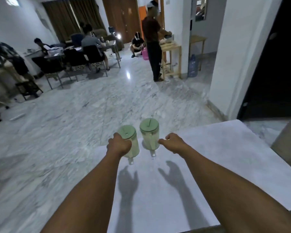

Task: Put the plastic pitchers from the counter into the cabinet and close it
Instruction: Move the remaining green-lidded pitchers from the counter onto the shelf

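Observation:
Two clear plastic pitchers with pale green lids stand side by side near the far edge of a white counter (pixel 200 165). My left hand (pixel 118 145) is wrapped around the left pitcher (pixel 133 148), covering much of its near side. The right pitcher (pixel 149 135) stands free, its handle facing me. My right hand (pixel 173 142) hovers just to the right of it, fingers curled and pointing at it, a small gap between fingertips and pitcher. No cabinet is in view.
Beyond the counter lies a marble floor (pixel 91 106). A person (pixel 152 41) stands by a wooden table (pixel 172 47) at the back; others sit at a desk (pixel 57 52) on the left. A white wall corner (pixel 225 64) and a dark doorway (pixel 275 64) are on the right.

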Available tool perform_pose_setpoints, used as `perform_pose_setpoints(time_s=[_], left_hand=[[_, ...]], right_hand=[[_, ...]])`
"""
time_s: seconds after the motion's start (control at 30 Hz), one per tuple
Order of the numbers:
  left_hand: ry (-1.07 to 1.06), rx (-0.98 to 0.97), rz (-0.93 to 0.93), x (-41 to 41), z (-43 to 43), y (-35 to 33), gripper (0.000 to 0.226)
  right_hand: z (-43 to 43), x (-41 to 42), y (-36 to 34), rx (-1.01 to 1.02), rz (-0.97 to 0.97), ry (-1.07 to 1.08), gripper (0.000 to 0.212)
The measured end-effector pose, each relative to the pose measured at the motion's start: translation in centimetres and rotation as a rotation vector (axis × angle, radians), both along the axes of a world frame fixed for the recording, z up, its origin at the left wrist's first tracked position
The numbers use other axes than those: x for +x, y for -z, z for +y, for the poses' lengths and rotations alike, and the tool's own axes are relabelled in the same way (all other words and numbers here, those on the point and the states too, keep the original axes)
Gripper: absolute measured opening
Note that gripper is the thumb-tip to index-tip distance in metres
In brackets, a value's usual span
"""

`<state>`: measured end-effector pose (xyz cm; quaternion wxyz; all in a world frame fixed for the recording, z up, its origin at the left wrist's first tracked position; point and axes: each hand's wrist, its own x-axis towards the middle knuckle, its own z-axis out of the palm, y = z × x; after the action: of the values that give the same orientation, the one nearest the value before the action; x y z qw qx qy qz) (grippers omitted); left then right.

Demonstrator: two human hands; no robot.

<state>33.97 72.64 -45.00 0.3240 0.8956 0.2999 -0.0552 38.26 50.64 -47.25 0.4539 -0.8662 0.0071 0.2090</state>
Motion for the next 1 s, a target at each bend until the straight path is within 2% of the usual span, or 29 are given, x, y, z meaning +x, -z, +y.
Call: perform_pose_setpoints(time_s=[0.1,0.2,0.27,0.43,0.67,0.77,0.83,1.0], left_hand=[[-0.130,-0.089,0.078,1.5,1.5,4.3,0.083],[-0.193,-0.166,0.097,2.8,2.1,7.1,0.085],[-0.213,-0.226,0.093,4.0,2.5,8.6,0.078],[-0.299,-0.406,0.039,6.8,2.6,10.2,0.045],[-0.353,-0.505,-0.012,7.8,1.0,10.2,0.035],[-0.311,-0.573,-0.049,7.9,0.2,7.8,0.027],[-0.249,-0.638,-0.008,7.6,-0.6,5.6,0.022],[-0.045,-0.714,0.067,5.3,-4.4,0.9,0.029]], right_hand=[[3.0,3.1,3.8,0.005,0.115,-0.020,0.061],[5.4,6.1,6.7,0.039,0.152,-0.017,0.068],[6.7,7.7,8.3,0.055,0.169,-0.011,0.068],[8.5,9.6,10.3,0.077,0.209,0.024,0.052],[6.5,11.0,9.9,0.111,0.167,0.123,0.038],[4.6,10.9,7.5,0.183,0.157,0.182,0.026],[3.1,10.2,5.3,0.213,0.139,0.231,0.020],[-2.4,6.0,-0.7,0.163,0.054,0.330,0.016]])
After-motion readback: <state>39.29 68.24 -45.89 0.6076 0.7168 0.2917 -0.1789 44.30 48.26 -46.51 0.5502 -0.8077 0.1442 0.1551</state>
